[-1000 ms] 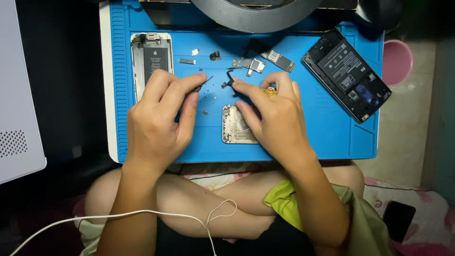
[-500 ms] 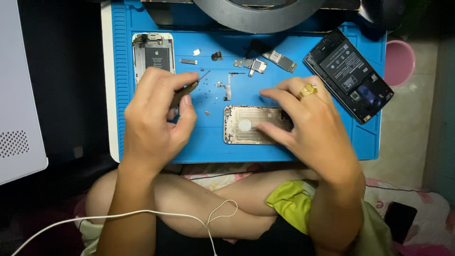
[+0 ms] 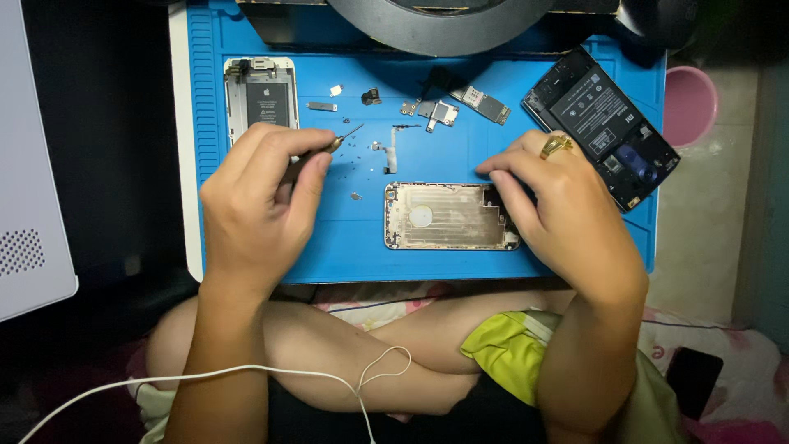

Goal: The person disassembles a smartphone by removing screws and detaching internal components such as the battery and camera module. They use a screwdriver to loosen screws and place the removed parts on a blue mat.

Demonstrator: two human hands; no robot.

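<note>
On the blue work mat (image 3: 345, 247) lies an empty gold phone housing (image 3: 448, 215), inside up. My right hand (image 3: 559, 218), with a gold ring, rests on the housing's right end and holds it down. Left of it, my left hand (image 3: 259, 201) grips a small screwdriver (image 3: 339, 141), whose tip points up and right toward a flex cable part (image 3: 389, 150) and some tiny screws (image 3: 355, 196) on the mat.
A second opened phone with its battery showing (image 3: 261, 97) lies at the mat's top left. Small boards and brackets (image 3: 460, 103) sit at top centre. A dark phone with its back off (image 3: 604, 123) lies at the right. A pink bowl (image 3: 689, 103) stands off the mat.
My right hand moved right, off the middle of the mat, and uncovered the gold housing. The left hand stayed near the same spot with the screwdriver.
</note>
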